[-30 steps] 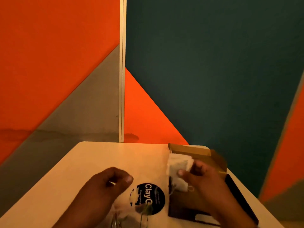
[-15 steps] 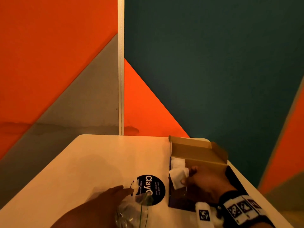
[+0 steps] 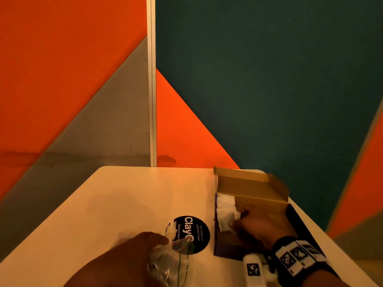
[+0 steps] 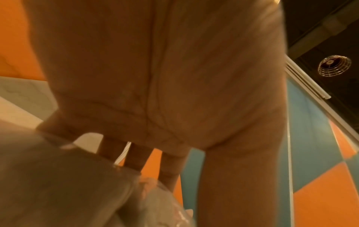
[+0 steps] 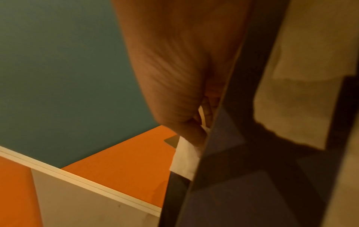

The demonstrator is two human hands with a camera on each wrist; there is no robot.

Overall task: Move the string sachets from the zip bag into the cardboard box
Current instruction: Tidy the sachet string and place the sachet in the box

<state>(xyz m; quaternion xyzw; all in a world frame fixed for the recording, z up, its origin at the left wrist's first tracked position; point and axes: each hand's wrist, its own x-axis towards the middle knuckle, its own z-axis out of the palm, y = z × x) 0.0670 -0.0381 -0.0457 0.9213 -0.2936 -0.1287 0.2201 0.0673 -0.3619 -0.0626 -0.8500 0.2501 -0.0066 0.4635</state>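
An open cardboard box [image 3: 250, 184] with a dark outside stands at the table's right, its flap raised at the back. Several white string sachets [image 3: 224, 203] lie in its far left corner. My right hand [image 3: 236, 219] is down inside the box and pinches one more string sachet [image 3: 226, 221] between thumb and fingers; the right wrist view shows that sachet [image 5: 184, 159] at the box wall. My left hand [image 3: 157, 243] rests on the clear zip bag [image 3: 170, 264] at the near edge. The left wrist view shows its fingers [image 4: 136, 158] fairly straight above the bag [image 4: 165, 205].
A round black sticker [image 3: 192, 235] is on the pale table [image 3: 134, 193], partly under the bag. Orange, grey and teal wall panels [image 3: 269, 79] rise right behind the table's far edge. The box's dark lid flap [image 3: 298, 222] lies to my right.
My right hand has gone down from above the box rim into the box with the sachet. My left hand has uncurled, drawn back toward me and lies flatter on the bag.
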